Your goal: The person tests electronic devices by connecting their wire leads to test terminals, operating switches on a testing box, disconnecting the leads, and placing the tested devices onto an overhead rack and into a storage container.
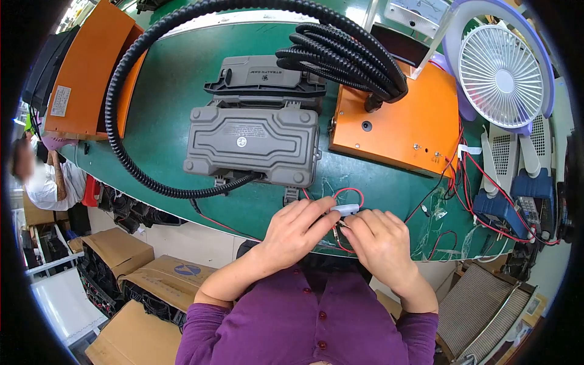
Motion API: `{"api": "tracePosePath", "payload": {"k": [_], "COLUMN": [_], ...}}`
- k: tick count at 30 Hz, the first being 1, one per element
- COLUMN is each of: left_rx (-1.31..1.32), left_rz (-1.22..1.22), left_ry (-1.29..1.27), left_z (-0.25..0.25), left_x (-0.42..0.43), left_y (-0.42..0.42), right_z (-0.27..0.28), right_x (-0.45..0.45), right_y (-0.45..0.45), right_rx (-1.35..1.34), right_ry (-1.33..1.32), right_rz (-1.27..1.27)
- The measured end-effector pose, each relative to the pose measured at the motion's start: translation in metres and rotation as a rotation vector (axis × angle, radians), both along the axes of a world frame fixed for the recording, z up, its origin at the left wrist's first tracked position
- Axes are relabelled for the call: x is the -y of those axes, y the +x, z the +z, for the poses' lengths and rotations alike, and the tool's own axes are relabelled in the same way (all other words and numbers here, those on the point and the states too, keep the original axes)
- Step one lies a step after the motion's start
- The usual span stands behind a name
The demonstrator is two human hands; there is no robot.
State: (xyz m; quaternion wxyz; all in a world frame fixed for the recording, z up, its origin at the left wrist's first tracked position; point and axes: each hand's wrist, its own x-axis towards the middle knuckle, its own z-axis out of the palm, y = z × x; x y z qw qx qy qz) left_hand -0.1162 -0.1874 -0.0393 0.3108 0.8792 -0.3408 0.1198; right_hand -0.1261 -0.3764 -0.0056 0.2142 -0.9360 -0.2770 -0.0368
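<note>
At the near edge of the bench, my left hand (298,228) and my right hand (380,243) meet with fingers pinched. Between them are thin red and black wires (351,190), with a small dark and metallic end hanging below. A small pale bluish-white piece (345,210) shows at the fingertips; its kind is unclear. My fingers partly hide the wires. Just beyond, a grey hard plastic case (250,146) lies on the bench, its open grey cover (258,72) behind it. A black corrugated conduit (121,149) runs into the case's near side.
An orange box (404,121) with sockets stands right of the case, a coil of conduit (322,52) above its left edge. Another orange unit (91,73) is at left. A fan (504,79) and blue instruments (529,188) sit right. Cartons (131,331) and a person (61,182) are left.
</note>
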Motion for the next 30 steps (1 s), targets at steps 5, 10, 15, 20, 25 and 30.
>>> {"api": "tracePosePath", "payload": {"k": [5,10,15,20,25,30], "left_rx": [-0.035,-0.018,0.014,0.013,0.009,0.104], "left_rz": [0.003,0.000,0.024,0.008,0.015,-0.013], "left_ry": [-0.075,-0.055,-0.029,0.076,-0.019,0.008], "left_z": [-0.003,0.000,0.000,0.003,0.005,0.013], "left_x": [0.003,0.002,0.003,-0.005,0.000,0.005], "left_y": [0.001,0.002,0.000,0.002,0.003,0.002], "right_z": [-0.001,0.000,0.002,0.020,0.030,0.021], "right_x": [0.001,0.005,0.010,0.025,0.024,0.001], "right_y": [0.003,0.003,0.003,0.007,0.002,-0.011], "right_rx": [0.071,0.126,0.102,0.050,-0.023,-0.145], "right_ry": [-0.036,-0.123,-0.161,-0.043,0.249,0.247], "right_rz": [-0.002,0.069,0.100,0.011,-0.059,-0.025]}}
